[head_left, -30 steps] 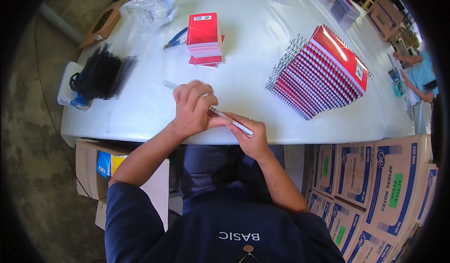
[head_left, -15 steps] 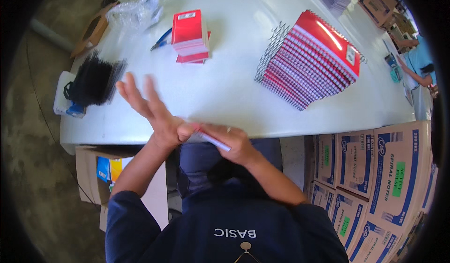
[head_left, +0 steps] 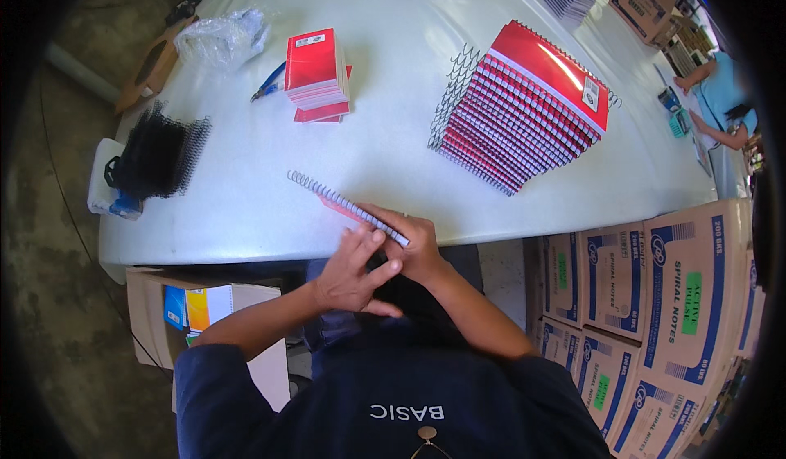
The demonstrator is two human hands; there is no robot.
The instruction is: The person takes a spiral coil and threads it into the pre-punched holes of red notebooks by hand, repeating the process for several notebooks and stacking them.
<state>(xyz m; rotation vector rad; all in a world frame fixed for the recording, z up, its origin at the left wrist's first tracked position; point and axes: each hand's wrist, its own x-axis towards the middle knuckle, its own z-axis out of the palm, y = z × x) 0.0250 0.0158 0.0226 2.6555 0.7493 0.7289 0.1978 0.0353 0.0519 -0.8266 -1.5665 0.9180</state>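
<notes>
Left hand [head_left: 354,272]: swung inward from half a second ago, fingers spread by the wire coil [head_left: 304,180], contact unclear.
Right hand [head_left: 416,248]: pinches the red notebook [head_left: 332,203] over the table's [head_left: 229,205] near edge.
Coil: juts past the far end.

Prob. a bindery workshop: spiral notebooks [head_left: 524,119], black coils [head_left: 155,154] & stacked ctns [head_left: 684,295]

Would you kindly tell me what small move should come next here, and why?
Probably the left hand should turn the coil a little: its loose end sticks out past the far end of the notebook, which the right hand holds.
</notes>
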